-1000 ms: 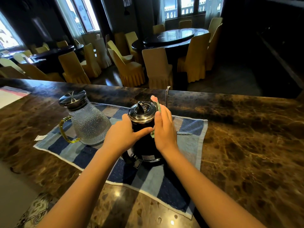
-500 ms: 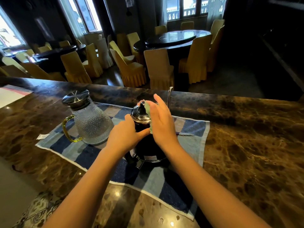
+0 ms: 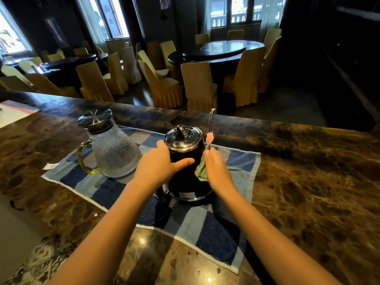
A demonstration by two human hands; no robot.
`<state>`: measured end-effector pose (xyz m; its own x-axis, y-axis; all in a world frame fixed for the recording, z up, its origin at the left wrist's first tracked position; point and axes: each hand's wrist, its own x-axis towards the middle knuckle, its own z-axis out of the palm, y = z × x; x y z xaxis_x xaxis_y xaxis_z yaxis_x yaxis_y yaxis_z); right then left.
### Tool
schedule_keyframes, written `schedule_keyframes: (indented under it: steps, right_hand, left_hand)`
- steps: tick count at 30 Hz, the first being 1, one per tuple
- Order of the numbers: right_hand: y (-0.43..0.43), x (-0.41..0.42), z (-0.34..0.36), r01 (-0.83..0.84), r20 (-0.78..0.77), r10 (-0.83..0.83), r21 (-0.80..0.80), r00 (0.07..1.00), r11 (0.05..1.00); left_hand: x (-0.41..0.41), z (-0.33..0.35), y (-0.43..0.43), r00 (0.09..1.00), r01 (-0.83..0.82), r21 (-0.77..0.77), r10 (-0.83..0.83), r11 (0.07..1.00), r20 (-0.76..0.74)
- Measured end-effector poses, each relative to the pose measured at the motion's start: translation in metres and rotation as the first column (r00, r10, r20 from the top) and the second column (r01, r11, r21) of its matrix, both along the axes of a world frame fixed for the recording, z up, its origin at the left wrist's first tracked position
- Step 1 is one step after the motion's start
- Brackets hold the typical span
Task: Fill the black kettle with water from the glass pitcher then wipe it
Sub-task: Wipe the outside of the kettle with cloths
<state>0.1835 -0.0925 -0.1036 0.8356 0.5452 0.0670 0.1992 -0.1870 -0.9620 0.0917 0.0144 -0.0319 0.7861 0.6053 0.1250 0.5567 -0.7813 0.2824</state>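
The black kettle [image 3: 186, 177] with a shiny steel lid [image 3: 183, 137] and a thin curved spout [image 3: 210, 118] stands on a blue striped towel [image 3: 218, 229]. My left hand [image 3: 158, 165] grips the kettle's left side, thumb across its front. My right hand [image 3: 216, 169] presses a small green and pink cloth [image 3: 202, 169] against the kettle's right side. The glass pitcher [image 3: 115, 153], textured, with a steel lid and a yellow-green handle, stands upright on the towel just left of the kettle.
The towel lies on a dark brown marble counter [image 3: 308, 182]. A small white paper scrap [image 3: 49, 166] sits by the towel's left edge. Beyond the counter's far edge are yellow-covered chairs [image 3: 200, 85] and round dark tables [image 3: 218, 51].
My right hand with the cloth has slid from the kettle's lid down to its right side, so the lid shows again. My left hand stays on the kettle.
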Motion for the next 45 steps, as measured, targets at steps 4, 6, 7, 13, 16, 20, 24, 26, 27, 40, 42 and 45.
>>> schedule_keyframes:
  steps: [4, 6, 7, 13, 16, 20, 24, 26, 27, 40, 42, 45]
  right_hand:
    - [0.017, -0.006, 0.03, -0.064, 0.159, 0.05, 0.083, 0.986, 0.994]
    - [0.023, -0.001, 0.037, -0.033, 0.213, 0.018, 0.067, 0.977, 0.997]
    - [0.023, 0.004, 0.037, -0.019, 0.228, 0.006, 0.054, 0.974, 0.998]
    - [0.019, 0.029, 0.01, -0.015, 0.03, 0.018, -0.109, 0.999, 0.994]
    - [0.011, 0.017, -0.007, 0.025, 0.005, -0.025, -0.07, 1.0, 0.997]
    - [0.018, -0.001, 0.021, -0.062, 0.099, 0.044, 0.187, 0.994, 0.98]
    - [0.032, 0.015, 0.035, 0.007, 0.168, -0.035, 0.164, 0.985, 0.986]
    - [0.03, 0.028, 0.019, 0.026, 0.12, -0.051, 0.202, 0.991, 0.979]
    - [0.027, 0.031, 0.009, 0.043, 0.08, -0.062, 0.211, 0.995, 0.977]
    - [0.038, 0.024, 0.034, 0.011, 0.142, -0.042, 0.216, 0.989, 0.976]
    - [0.036, 0.04, 0.019, 0.008, 0.074, -0.025, 0.226, 0.997, 0.974]
    - [0.02, 0.037, -0.011, 0.09, -0.045, -0.089, 0.017, 0.995, 0.996]
  left_hand:
    - [-0.001, -0.001, 0.001, 1.0, -0.004, 0.004, 0.004, 1.0, 0.003]
    - [-0.001, -0.002, 0.002, 1.0, -0.009, -0.01, 0.009, 1.0, 0.009]
    - [-0.001, -0.002, 0.002, 1.0, -0.011, -0.015, 0.011, 1.0, 0.007]
    - [0.0, -0.001, 0.001, 1.0, -0.005, -0.029, 0.006, 1.0, 0.01]
    - [-0.001, 0.0, 0.001, 1.0, 0.011, -0.028, -0.011, 1.0, 0.0]
    - [-0.002, -0.001, 0.005, 0.999, 0.047, -0.025, -0.048, 0.999, -0.005]
    - [-0.003, -0.001, 0.005, 0.999, 0.036, -0.006, -0.036, 0.999, -0.023]
    - [-0.002, -0.001, 0.004, 0.999, 0.037, -0.012, -0.037, 0.999, -0.027]
    - [-0.002, -0.001, 0.004, 0.999, 0.04, -0.015, -0.041, 0.999, -0.025]
    - [-0.001, -0.004, 0.007, 0.999, 0.038, 0.005, -0.038, 0.999, -0.011]
    - [-0.001, -0.003, 0.006, 0.999, 0.044, 0.0, -0.044, 0.999, -0.006]
    - [-0.001, -0.002, 0.005, 0.999, 0.041, -0.001, -0.041, 0.999, -0.016]
